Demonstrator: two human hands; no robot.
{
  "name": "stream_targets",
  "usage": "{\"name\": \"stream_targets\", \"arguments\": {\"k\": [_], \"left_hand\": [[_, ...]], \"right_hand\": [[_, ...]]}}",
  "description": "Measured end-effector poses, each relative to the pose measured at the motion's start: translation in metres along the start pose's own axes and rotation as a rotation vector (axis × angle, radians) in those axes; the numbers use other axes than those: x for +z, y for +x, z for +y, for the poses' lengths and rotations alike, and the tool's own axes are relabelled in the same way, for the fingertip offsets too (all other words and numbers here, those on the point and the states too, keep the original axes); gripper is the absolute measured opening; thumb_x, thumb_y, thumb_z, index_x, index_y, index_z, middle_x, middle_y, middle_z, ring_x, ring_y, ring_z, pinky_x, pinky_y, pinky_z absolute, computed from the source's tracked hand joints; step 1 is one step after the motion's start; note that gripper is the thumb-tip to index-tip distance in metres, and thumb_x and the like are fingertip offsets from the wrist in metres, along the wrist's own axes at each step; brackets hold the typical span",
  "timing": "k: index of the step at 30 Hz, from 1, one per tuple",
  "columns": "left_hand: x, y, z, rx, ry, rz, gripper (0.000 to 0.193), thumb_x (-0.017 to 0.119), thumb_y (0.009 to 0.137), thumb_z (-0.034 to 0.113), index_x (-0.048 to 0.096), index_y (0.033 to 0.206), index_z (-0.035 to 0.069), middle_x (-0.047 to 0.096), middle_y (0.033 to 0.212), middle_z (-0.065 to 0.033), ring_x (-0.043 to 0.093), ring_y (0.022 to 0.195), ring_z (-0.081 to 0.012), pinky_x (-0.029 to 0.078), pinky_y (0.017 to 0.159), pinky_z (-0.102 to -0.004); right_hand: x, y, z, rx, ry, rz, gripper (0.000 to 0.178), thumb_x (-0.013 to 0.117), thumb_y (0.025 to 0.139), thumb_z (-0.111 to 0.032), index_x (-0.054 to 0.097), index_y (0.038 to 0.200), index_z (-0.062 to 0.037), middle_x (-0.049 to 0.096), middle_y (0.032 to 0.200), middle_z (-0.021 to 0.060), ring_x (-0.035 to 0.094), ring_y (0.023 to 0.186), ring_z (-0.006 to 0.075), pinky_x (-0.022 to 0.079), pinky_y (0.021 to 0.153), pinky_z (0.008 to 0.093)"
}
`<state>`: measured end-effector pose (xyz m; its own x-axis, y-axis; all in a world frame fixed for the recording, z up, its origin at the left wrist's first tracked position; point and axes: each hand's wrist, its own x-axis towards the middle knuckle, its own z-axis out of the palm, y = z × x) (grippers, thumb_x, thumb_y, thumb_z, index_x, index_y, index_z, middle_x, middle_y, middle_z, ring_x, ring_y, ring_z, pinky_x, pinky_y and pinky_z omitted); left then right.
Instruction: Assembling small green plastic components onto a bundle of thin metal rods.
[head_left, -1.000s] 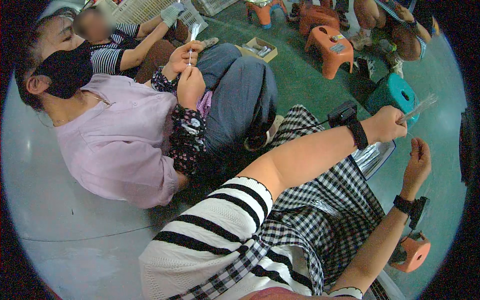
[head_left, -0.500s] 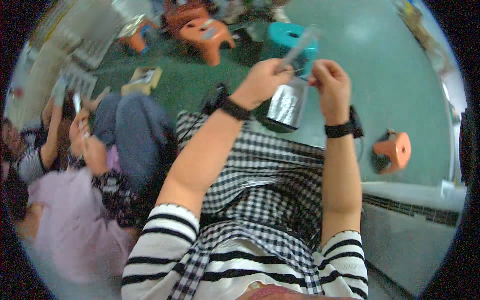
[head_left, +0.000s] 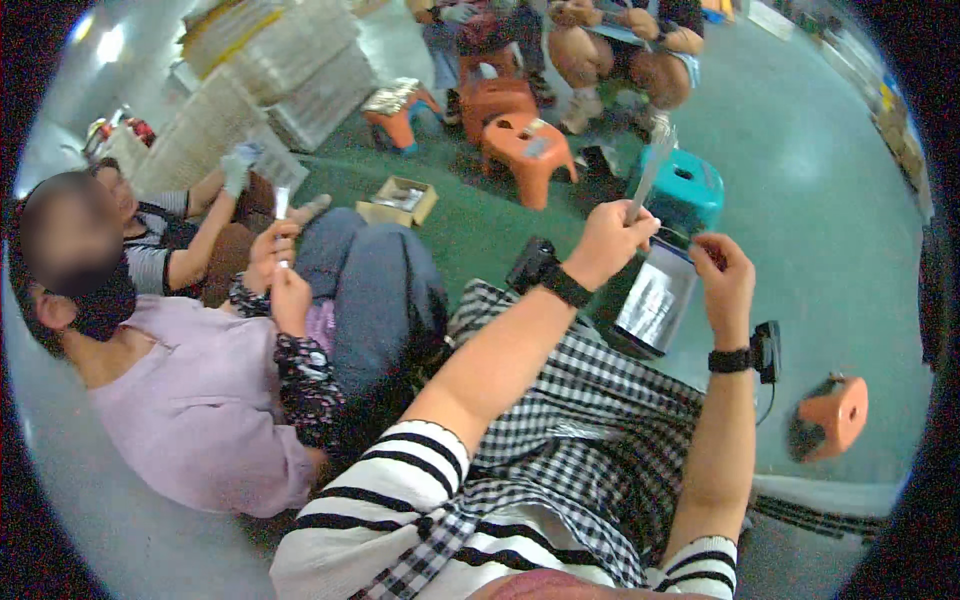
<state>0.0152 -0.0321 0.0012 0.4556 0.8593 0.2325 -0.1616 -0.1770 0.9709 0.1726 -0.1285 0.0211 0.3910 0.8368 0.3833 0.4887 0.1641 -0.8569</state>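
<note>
My left hand (head_left: 608, 243) is closed around a bundle of thin, pale, see-through strips (head_left: 654, 172) that stick up and fan out at the top. Opposite it, my right hand (head_left: 726, 280) has its fingers pinched together; whatever they hold is too small to make out. A thin pale line runs from the left fingers toward the right hand. Below and between both hands, beyond my checked apron (head_left: 560, 360), stands a dark-edged box (head_left: 655, 305) with a shiny silver inside or contents.
A teal stool (head_left: 700, 190) stands just beyond my hands, with orange stools (head_left: 525, 145) farther off and another orange stool (head_left: 838, 415) at right. Close on my left, a seated person (head_left: 200, 400) holds a slim pale item. A small cardboard box (head_left: 412, 203) sits on the green floor.
My view has swung left, so the scene sits farther right and lower, and more of the neighbouring people shows. My left hand still grips the strips; my right hand stays pinched.
</note>
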Motion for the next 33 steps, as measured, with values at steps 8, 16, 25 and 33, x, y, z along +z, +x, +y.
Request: {"name": "stream_targets", "arguments": {"k": [8,16,25,33], "left_hand": [[-0.030,0.005,0.007,-0.133,-0.417,0.160,0.015,0.062,0.083,0.018,0.055,0.080,0.006,0.050,0.063,-0.0002,0.041,0.047,-0.0043,0.029,0.038,-0.0160],[0.011,-0.010,-0.005,-0.331,-0.736,0.012,0.023,0.066,0.080,0.029,0.062,0.092,0.010,0.058,0.079,0.0033,0.048,0.060,-0.0031,0.029,0.040,-0.0144],[0.025,-0.020,0.000,-0.253,-0.711,0.119,0.016,0.068,0.079,0.019,0.057,0.082,0.008,0.049,0.063,0.0039,0.041,0.048,-0.0027,0.028,0.038,-0.0169],[0.016,-0.020,0.004,-0.202,-0.663,0.108,0.017,0.067,0.078,0.019,0.055,0.076,0.007,0.047,0.059,0.0048,0.039,0.044,-0.0030,0.025,0.037,-0.0171]], "right_hand": [[0.004,0.004,0.001,0.067,0.056,0.009,0.010,0.063,0.076,-0.007,0.063,0.083,0.0003,0.064,0.075,0.0059,0.058,0.068,0.0118,0.046,0.064,0.0250],[0.021,-0.003,-0.006,0.119,0.327,0.118,0.010,0.062,0.080,-0.009,0.061,0.085,0.0001,0.057,0.073,-0.0002,0.050,0.063,0.0065,0.040,0.057,0.0197],[0.033,-0.012,-0.004,0.083,0.202,0.047,0.009,0.062,0.080,-0.007,0.061,0.087,-0.0009,0.061,0.078,0.0018,0.054,0.072,0.0086,0.043,0.066,0.0218],[0.039,-0.016,-0.010,0.014,0.182,0.011,0.007,0.061,0.081,-0.005,0.060,0.086,-0.0008,0.060,0.079,0.0017,0.053,0.072,0.0075,0.043,0.067,0.0213]]}}
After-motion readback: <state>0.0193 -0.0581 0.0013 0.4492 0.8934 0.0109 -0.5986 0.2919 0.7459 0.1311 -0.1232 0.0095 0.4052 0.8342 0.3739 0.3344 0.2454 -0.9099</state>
